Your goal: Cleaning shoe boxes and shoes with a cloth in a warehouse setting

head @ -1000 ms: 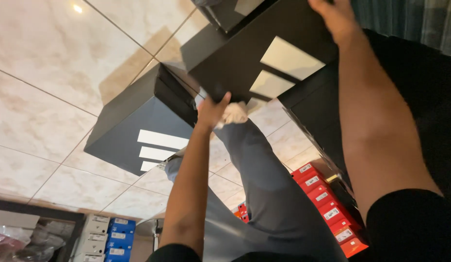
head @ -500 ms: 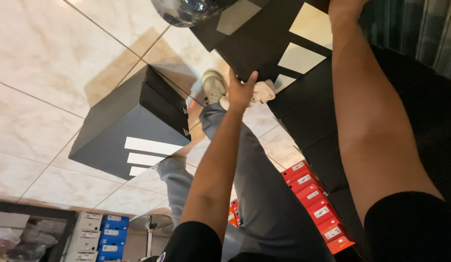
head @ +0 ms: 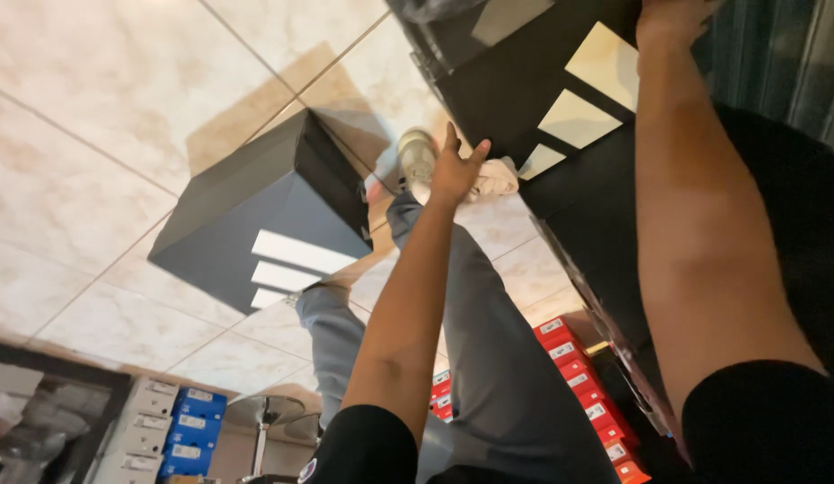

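The person's two bare forearms reach out from black sleeves over grey trouser legs [head: 489, 358]. The left hand [head: 455, 166] is spread wide, fingers apart, its fingertips just beside the lower edge of a black shoebox [head: 525, 90] with pale stripes; whether they touch it cannot be told. The right hand [head: 673, 13] rests on the upper side of the same box at the top edge of the view, mostly cut off, so its grip cannot be told. Under the left hand a pale sneaker [head: 417, 161] stands on the tiled floor [head: 94, 108]. To the left, a second black shoebox [head: 264, 215] with white stripes lies on the tiles, apart from both hands. Red boxes [head: 583, 376] are stacked by the trousers, and blue and white boxes [head: 170, 421] sit in the lower left corner.
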